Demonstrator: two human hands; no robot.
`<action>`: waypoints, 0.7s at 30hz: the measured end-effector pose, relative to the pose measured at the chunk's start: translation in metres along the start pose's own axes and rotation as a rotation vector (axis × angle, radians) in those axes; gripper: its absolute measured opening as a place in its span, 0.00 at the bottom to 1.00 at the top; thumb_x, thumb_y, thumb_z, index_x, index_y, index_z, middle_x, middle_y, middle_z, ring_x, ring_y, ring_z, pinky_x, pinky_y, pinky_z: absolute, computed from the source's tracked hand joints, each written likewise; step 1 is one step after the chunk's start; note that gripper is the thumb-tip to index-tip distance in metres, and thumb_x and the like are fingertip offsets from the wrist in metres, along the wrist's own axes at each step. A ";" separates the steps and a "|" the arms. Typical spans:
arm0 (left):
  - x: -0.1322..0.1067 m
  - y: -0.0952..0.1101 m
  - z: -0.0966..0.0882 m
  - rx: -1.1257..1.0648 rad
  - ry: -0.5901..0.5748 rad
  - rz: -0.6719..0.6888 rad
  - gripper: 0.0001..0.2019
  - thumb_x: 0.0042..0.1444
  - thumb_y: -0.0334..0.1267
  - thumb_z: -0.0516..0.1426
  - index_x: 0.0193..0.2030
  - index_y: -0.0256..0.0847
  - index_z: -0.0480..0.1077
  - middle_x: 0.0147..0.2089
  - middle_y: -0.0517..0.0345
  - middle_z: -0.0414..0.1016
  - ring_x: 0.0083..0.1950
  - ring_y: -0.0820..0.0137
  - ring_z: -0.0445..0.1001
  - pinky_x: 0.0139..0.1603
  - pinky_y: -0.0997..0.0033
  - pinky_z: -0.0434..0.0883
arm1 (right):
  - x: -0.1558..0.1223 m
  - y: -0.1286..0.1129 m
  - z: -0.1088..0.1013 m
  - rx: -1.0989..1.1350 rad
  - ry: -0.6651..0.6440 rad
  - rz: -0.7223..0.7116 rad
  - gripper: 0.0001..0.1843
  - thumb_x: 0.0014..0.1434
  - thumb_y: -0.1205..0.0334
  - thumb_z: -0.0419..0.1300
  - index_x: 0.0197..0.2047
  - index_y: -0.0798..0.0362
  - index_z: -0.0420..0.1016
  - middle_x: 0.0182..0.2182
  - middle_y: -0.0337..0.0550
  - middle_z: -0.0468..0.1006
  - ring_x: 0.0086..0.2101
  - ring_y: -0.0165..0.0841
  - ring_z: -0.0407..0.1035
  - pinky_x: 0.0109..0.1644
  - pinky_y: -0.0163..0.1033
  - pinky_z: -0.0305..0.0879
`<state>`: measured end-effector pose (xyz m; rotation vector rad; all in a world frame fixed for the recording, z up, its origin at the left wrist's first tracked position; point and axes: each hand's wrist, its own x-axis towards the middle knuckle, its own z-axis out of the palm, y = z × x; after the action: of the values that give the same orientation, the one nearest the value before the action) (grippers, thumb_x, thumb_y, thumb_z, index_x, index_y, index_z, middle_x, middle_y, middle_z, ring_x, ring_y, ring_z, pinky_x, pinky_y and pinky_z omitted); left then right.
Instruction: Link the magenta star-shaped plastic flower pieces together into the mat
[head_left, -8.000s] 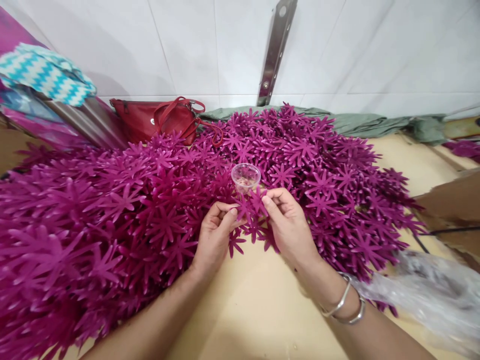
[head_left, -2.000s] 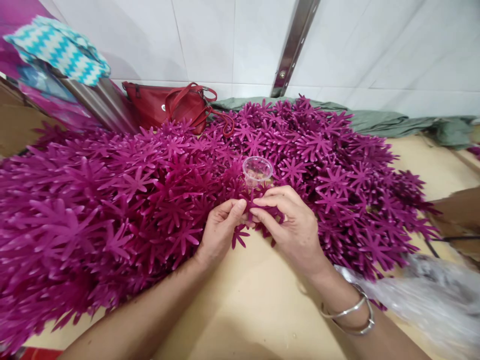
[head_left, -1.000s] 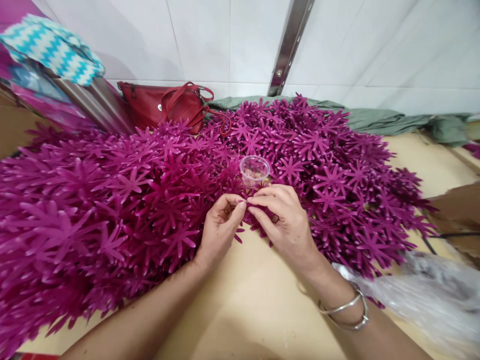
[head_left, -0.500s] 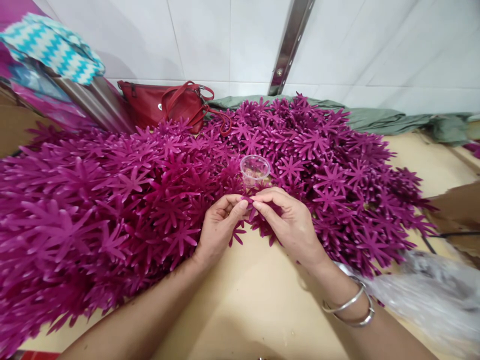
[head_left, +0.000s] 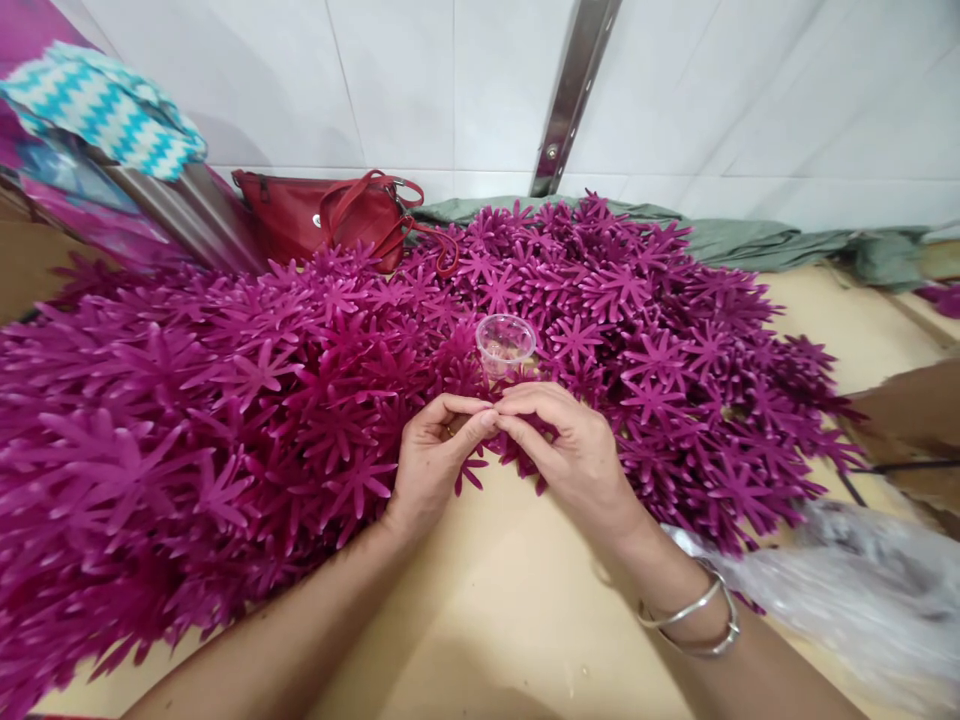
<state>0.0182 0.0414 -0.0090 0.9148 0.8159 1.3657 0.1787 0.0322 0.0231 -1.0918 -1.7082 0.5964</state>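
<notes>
hands 2: left hand, right hand, fingers of both pinched on 1 purple flower, mostly hidden, at near edge of flower pile on worktop | pile: uncountable | clear cup: 1, just behind fingers | red handbag: 1 | bangles: 2, right wrist

Wide open bare desk under the wrists, clear to the near edge. Ahead, the flower heap walls off left, front and right, with a cup standing in it just beyond the left hand and right hand. A plastic bag crowds the near right, and a red bag blocks the back.
</notes>
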 end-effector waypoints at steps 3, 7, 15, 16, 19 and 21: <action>0.000 0.001 0.001 0.013 -0.006 -0.020 0.09 0.50 0.40 0.73 0.38 0.43 0.83 0.34 0.60 0.84 0.35 0.75 0.80 0.42 0.77 0.76 | 0.002 0.002 -0.003 0.116 -0.019 0.161 0.03 0.64 0.62 0.67 0.41 0.48 0.83 0.40 0.40 0.85 0.40 0.36 0.79 0.48 0.42 0.76; -0.001 0.003 0.001 0.031 0.007 -0.037 0.09 0.48 0.40 0.73 0.36 0.43 0.84 0.34 0.60 0.85 0.34 0.75 0.79 0.41 0.78 0.76 | 0.003 0.002 -0.006 0.092 -0.041 0.138 0.04 0.65 0.61 0.66 0.41 0.49 0.83 0.39 0.40 0.85 0.40 0.36 0.79 0.50 0.42 0.74; -0.001 0.003 0.003 0.046 0.059 -0.020 0.10 0.47 0.41 0.74 0.35 0.42 0.84 0.34 0.58 0.85 0.33 0.72 0.81 0.41 0.72 0.78 | 0.001 0.001 -0.004 -0.197 -0.019 -0.140 0.05 0.69 0.65 0.62 0.42 0.49 0.81 0.37 0.41 0.85 0.40 0.37 0.78 0.50 0.44 0.70; -0.001 0.003 0.003 0.052 0.059 -0.020 0.10 0.47 0.41 0.74 0.36 0.42 0.84 0.34 0.58 0.86 0.33 0.72 0.81 0.41 0.72 0.79 | 0.001 0.002 -0.004 -0.189 -0.026 -0.116 0.05 0.69 0.64 0.61 0.42 0.49 0.81 0.38 0.41 0.85 0.40 0.36 0.78 0.50 0.44 0.70; -0.001 0.003 0.002 0.074 0.052 -0.018 0.10 0.48 0.41 0.73 0.36 0.42 0.84 0.35 0.57 0.86 0.34 0.72 0.81 0.41 0.72 0.78 | 0.001 0.003 -0.005 -0.159 -0.042 -0.045 0.06 0.70 0.62 0.61 0.42 0.48 0.80 0.38 0.41 0.85 0.40 0.36 0.78 0.50 0.44 0.71; -0.002 0.003 0.001 0.068 0.052 -0.015 0.09 0.49 0.41 0.73 0.36 0.43 0.84 0.34 0.58 0.86 0.33 0.73 0.81 0.40 0.74 0.78 | 0.001 0.003 -0.006 -0.141 -0.054 -0.052 0.05 0.69 0.61 0.62 0.43 0.48 0.81 0.39 0.41 0.85 0.40 0.36 0.79 0.50 0.44 0.71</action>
<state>0.0182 0.0397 -0.0061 0.9271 0.9113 1.3604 0.1856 0.0342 0.0238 -1.1346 -1.8421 0.4829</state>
